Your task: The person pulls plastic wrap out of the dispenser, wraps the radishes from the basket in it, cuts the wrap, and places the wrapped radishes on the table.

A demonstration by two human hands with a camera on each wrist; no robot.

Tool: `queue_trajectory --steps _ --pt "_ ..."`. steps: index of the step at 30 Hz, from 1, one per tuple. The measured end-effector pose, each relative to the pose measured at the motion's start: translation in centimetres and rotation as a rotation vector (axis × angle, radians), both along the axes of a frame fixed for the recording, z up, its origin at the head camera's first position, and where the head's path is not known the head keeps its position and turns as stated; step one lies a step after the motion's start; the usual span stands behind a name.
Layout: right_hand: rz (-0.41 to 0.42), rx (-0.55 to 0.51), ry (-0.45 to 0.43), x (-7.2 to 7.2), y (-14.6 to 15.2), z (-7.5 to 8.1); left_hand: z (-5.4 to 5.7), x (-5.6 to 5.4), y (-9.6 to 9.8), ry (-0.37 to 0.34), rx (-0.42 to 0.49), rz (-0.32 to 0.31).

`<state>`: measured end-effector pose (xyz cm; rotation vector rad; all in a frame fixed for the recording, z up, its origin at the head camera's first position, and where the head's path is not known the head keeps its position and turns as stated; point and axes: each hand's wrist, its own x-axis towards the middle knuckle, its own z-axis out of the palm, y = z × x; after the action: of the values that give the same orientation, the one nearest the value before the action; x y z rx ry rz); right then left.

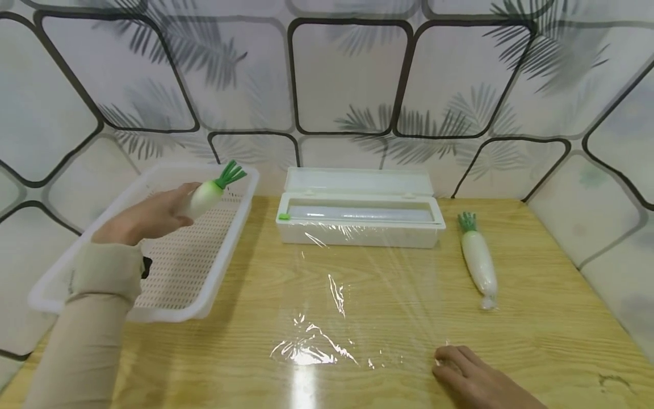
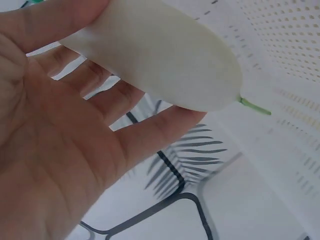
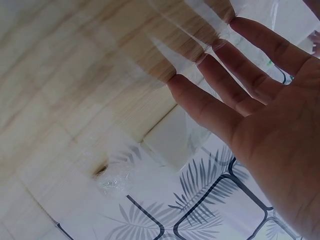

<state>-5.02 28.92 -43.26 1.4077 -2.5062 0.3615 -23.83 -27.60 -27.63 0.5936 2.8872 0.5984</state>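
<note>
A pale backdrop [image 1: 352,74] with dark rounded outlines and grey feathery leaves closes off the far side of the wood-grain table [image 1: 541,346] I look down on through the head camera. On my left feed, the thumb and fingers of the left hand [image 1: 153,216] are curled around a white radish [image 1: 205,199], its green top pointing to the right and far. I see it held above a white basket [image 1: 236,241] with a perforated bottom, at the left of the table. At the near right, the right hand [image 1: 472,378] touches the edge of a sheet of clear film [image 1: 334,292] with its fingertips; my right wrist view shows those fingers fairly straight and slightly spread. The film stretches away to a white box [image 1: 292,234] at the far middle, its lid [image 1: 357,182] up, a roll [image 1: 357,213] inside and a small green piece [image 1: 284,216] at its left end. To the right of the box I have a second radish [image 1: 479,261] lying on the table, green leaves far, clear film bunched at its near tip.
</note>
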Motion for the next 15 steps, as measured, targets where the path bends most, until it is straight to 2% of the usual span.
queue_trajectory --steps 8,15 --pt "-0.006 0.013 -0.010 0.0 0.0 0.2 0.6 0.5 2.2 0.041 0.012 -0.039" --pt "0.009 0.006 0.008 -0.1 0.1 0.3 0.9 0.7 3.1 0.067 0.013 -0.066"
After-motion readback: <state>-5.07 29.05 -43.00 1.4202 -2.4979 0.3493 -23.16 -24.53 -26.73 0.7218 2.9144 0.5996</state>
